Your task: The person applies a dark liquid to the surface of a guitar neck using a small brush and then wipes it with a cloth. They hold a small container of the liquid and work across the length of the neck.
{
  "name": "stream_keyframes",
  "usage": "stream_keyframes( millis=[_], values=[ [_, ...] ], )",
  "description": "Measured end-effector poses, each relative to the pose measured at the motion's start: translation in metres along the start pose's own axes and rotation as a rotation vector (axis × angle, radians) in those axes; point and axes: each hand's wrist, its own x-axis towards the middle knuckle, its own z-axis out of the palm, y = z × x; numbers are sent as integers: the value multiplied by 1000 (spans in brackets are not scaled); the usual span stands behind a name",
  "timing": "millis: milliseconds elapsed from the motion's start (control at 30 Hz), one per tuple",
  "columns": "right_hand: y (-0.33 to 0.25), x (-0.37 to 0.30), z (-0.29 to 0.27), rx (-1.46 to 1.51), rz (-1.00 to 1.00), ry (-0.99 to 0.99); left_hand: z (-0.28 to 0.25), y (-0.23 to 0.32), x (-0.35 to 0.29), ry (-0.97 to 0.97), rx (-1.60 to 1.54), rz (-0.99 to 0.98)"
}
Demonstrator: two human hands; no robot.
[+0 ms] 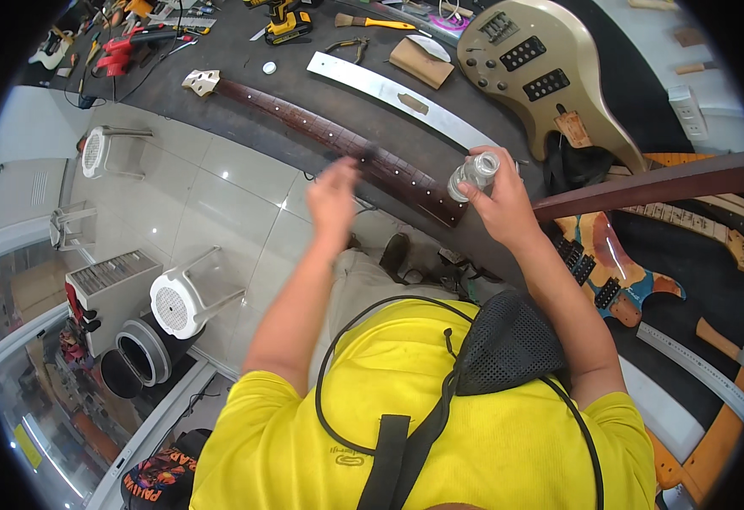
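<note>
A guitar neck [321,127] with a dark fretboard and pale dots lies along the bench edge, its light headstock [202,82] at the far left. My left hand [334,194] is over the near edge of the neck, blurred by motion. Its fingers look pinched together, with a small dark smudged thing [370,155] at their tips, against the fretboard; its kind is unclear. My right hand [505,200] grips a clear glass bottle [472,177] with an uncovered mouth, tilted above the neck's wide end. A small white cap [269,68] lies on the bench beyond the neck.
Behind the neck are a long metal bar [359,79], pliers [351,47], a brush [374,22], brown paper [419,61] and a yellow cordless drill [287,25]. A gold bass body [589,72] and a blue-orange guitar body [600,238] lie to the right. White stools [176,303] stand on the floor.
</note>
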Motion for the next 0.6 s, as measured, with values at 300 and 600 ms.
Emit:
stream_keyframes(
  millis=[300, 600],
  values=[
    [16, -4, 4, 247, 97, 43, -42, 102, 28, -45, -748, 3],
    [-38, 14, 5, -136, -283, -63, -45, 174, -18, -333, -587, 119]
  ],
)
